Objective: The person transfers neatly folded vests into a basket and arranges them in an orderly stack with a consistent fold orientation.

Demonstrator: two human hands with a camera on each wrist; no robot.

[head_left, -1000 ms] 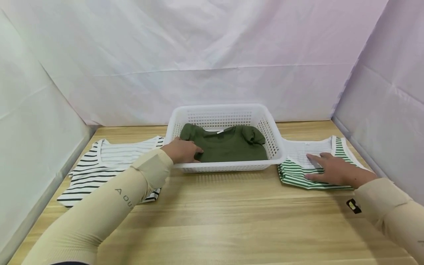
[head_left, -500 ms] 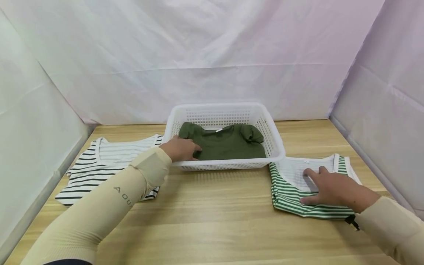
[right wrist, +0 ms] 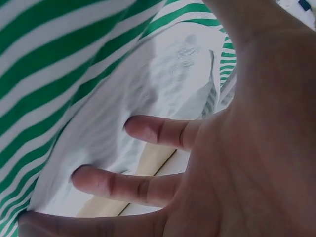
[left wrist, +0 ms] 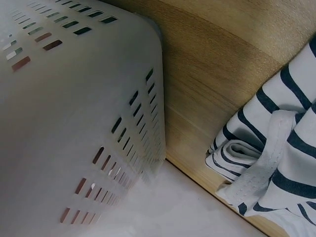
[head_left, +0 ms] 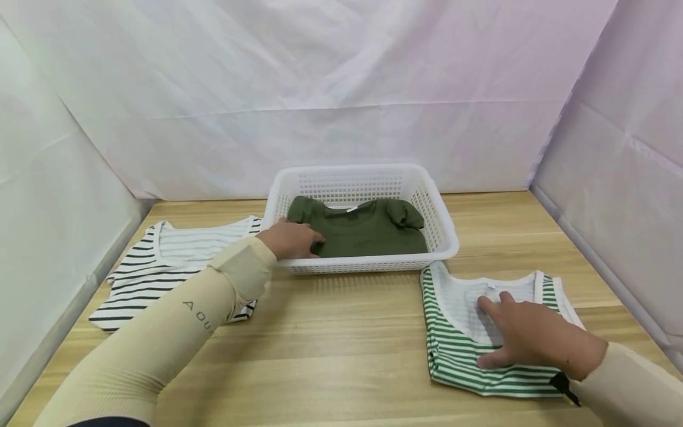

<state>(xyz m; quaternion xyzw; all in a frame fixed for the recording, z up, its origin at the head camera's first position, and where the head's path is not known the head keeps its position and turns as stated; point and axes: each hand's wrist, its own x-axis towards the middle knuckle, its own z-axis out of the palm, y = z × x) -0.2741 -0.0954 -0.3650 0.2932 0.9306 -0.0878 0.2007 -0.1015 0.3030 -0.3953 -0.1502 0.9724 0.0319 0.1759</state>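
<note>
On the right of the worktop [head_left: 341, 350], at the near side, a green-and-white striped top [head_left: 464, 359] lies folded under the right hand [head_left: 539, 335], its scooped neckline toward the far side and its far left corner just beside the basket. The right hand is held wide, its fingers [right wrist: 160, 132] spread and fairly straight, their tips touching the white inner cloth at the neck without curling round it. A small dark piece [head_left: 563, 385] shows by the cuff of the right sleeve [head_left: 629, 385]. The left hand [head_left: 290, 240] rests over the near left corner of a white slotted basket [head_left: 368, 261], its fingers reaching inside, at the left edge of a dark green top [head_left: 368, 234] lying there; whether they grip the basket or the cloth cannot be told. The dark green top has its neckline toward the far wall of the basket. To the left of the basket lies a black-and-white striped top [head_left: 141, 284], partly covered by the lettered left sleeve [head_left: 187, 320]. White sheeting [head_left: 341, 77] hangs at the far side of the worktop.
</note>
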